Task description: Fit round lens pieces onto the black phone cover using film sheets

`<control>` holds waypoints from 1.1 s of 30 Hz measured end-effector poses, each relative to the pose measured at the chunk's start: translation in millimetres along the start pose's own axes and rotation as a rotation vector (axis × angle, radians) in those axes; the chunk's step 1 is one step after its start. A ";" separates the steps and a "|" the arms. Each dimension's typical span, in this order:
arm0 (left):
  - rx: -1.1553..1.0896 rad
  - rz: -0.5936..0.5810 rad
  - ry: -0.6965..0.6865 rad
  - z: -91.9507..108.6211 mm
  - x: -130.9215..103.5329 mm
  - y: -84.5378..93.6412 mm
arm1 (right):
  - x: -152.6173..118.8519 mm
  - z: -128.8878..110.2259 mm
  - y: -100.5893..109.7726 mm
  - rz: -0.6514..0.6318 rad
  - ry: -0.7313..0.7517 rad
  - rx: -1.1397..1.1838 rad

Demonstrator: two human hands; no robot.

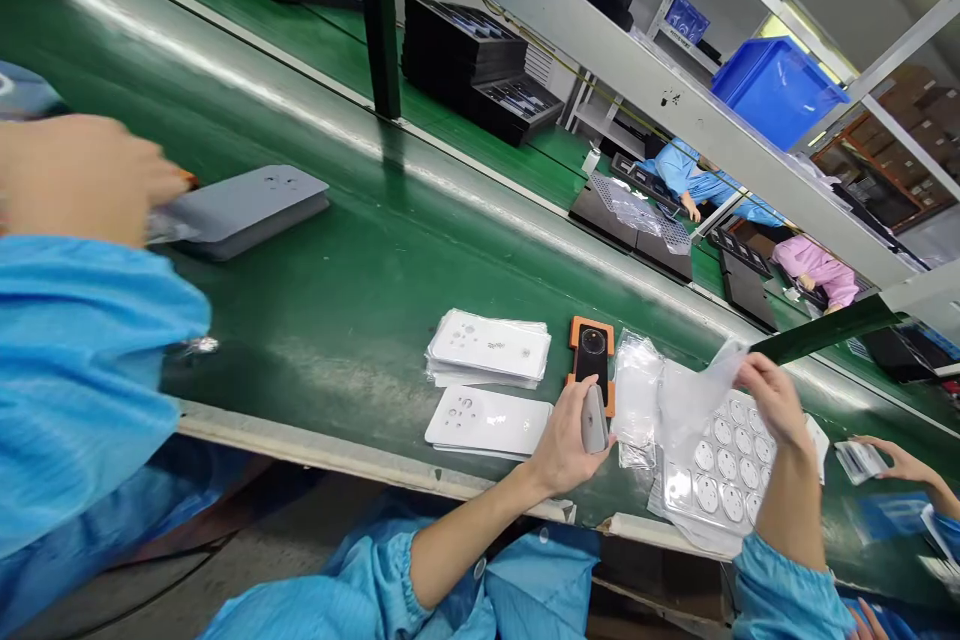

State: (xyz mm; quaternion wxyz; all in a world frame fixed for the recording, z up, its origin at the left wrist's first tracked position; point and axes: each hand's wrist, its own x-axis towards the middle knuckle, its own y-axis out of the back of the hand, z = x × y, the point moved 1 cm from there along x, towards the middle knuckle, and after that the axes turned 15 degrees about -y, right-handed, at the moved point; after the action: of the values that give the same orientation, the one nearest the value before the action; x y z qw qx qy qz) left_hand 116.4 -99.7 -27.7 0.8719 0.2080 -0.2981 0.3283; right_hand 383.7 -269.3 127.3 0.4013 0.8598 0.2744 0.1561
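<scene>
My left hand [564, 438] is closed around a small grey slab with rounded ends [595, 422]. Just behind it, an orange fixture [609, 400] holds a black phone [591, 360] with a round camera area. To the right, my raised right hand [772, 402] pinches a translucent sheet [701, 400]. The sheet hangs partly over a clear tray [679, 485] of round white-and-silver parts [731, 500]. Left of my left hand lie two stacks of white phone-shaped sheets, a rear stack [491, 345] and a front stack [487, 420].
On the left, a co-worker's blurred hand [82, 180] is by a stack of grey phone-shaped sheets [251, 205]. Another person's hand [904, 465] holds a small item at right. Plastic pouches [637, 390] lie beside the tray. Black trays [480, 60] stand beyond the metal rail.
</scene>
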 end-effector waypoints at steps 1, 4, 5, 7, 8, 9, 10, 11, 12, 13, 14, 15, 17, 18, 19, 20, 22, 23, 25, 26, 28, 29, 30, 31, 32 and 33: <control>0.011 0.005 0.000 -1.8 0.5 -0.9 | 12.2 10.4 -14.9 -0.089 -0.051 -0.125; 0.047 0.027 0.008 -1.7 6.2 1.8 | 36.7 33.2 -68.4 -0.158 -0.120 -0.297; 0.051 0.032 0.016 2.2 9.5 6.6 | 42.5 38.8 -85.4 -0.160 -0.139 -0.329; 0.042 -0.001 0.033 18.1 17.8 23.3 | 53.7 48.1 -113.0 -0.171 -0.195 -0.393; 0.035 -0.054 0.033 29.5 22.4 34.3 | 59.9 51.9 -123.0 -0.177 -0.230 -0.417; 0.034 -0.133 0.023 42.0 27.0 46.1 | 66.6 55.3 -130.5 -0.187 -0.268 -0.434; 0.047 -0.235 -0.003 54.3 31.4 57.8 | 73.8 58.2 -135.9 -0.200 -0.307 -0.445; 0.075 -0.339 -0.040 64.9 35.3 68.6 | 81.1 60.7 -139.8 -0.217 -0.347 -0.449; 0.124 -0.440 -0.077 72.5 38.5 77.7 | 88.2 62.9 -142.6 -0.239 -0.387 -0.448; 0.192 -0.532 -0.108 75.9 40.7 84.6 | 94.5 64.6 -144.7 -0.263 -0.425 -0.441; 0.277 -0.611 -0.126 75.0 41.6 89.1 | 99.9 65.8 -146.4 -0.287 -0.461 -0.432; 0.372 -0.682 -0.127 69.9 41.1 91.3 | 104.0 66.6 -147.9 -0.307 -0.493 -0.421; 0.557 -0.802 -0.095 50.8 36.3 90.2 | 108.6 66.9 -150.9 -0.326 -0.547 -0.405; 0.633 -0.851 -0.074 39.2 32.4 88.0 | 109.3 66.6 -152.4 -0.323 -0.566 -0.401; 0.689 -0.894 -0.057 27.7 28.0 85.2 | 109.1 66.2 -153.8 -0.314 -0.580 -0.400; 0.727 -0.925 -0.045 17.1 23.3 82.4 | 108.4 65.8 -155.1 -0.299 -0.590 -0.402; 0.763 -0.944 -0.042 0.6 14.0 77.9 | 106.0 65.9 -157.1 -0.261 -0.598 -0.413; 0.769 -0.941 -0.049 -5.3 9.8 76.2 | 104.8 66.3 -157.5 -0.238 -0.597 -0.421; 0.783 -0.935 -0.066 -13.6 3.0 73.9 | 102.7 67.8 -156.4 -0.190 -0.589 -0.435; 0.797 -0.940 -0.068 -16.9 0.4 73.0 | 101.8 68.7 -154.6 -0.167 -0.578 -0.437; 0.830 -0.954 -0.057 -22.8 -3.0 71.8 | 99.8 70.6 -148.7 -0.130 -0.548 -0.425; 0.841 -0.953 -0.049 -25.7 -3.9 71.4 | 98.5 71.5 -144.9 -0.115 -0.526 -0.412; 0.844 -0.949 -0.043 -28.4 -4.5 71.2 | 96.6 72.4 -141.0 -0.098 -0.500 -0.396; 0.835 -0.942 -0.041 -31.0 -4.8 71.0 | 94.1 73.3 -137.4 -0.079 -0.467 -0.379; 0.815 -0.938 -0.040 -33.3 -5.0 71.0 | 90.7 73.9 -134.8 -0.053 -0.431 -0.365; 0.789 -0.932 -0.037 -35.4 -4.9 71.0 | 86.5 74.4 -133.7 -0.021 -0.391 -0.355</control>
State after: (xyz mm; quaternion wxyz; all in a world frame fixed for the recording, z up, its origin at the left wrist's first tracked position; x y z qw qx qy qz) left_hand 77.6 -32.6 -45.1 0.7754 0.6297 -0.0467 -0.0060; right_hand 443.0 -192.1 -19.0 0.5930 0.7868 0.1688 0.0286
